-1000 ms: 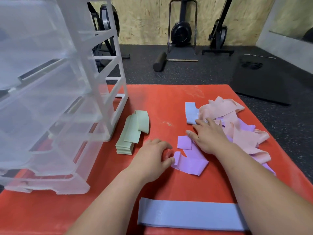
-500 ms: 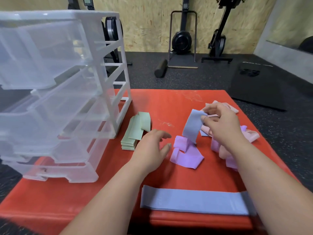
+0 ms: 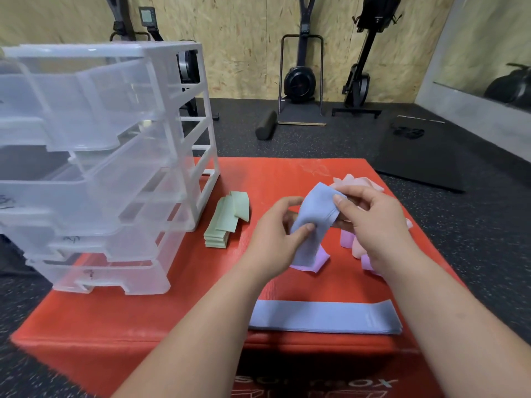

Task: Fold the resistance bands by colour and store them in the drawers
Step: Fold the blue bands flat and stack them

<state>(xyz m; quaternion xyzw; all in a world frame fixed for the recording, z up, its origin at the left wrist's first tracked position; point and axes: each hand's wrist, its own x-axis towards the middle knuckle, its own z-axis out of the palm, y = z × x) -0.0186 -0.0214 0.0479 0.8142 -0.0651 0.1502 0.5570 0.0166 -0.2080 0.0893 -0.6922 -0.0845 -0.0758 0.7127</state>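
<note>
Left grip (image 3: 273, 234), seemingly right grip (image 3: 373, 225), pinch blue band (image 3: 316, 211).

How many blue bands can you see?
2: one blue band pinched between left hand and right hand; a flat blue band at the near edge of the red mat, possibly stacked. Others possibly hidden.

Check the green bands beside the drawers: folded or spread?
Folded: the green bands lie stacked in short layers on the red mat.
</note>
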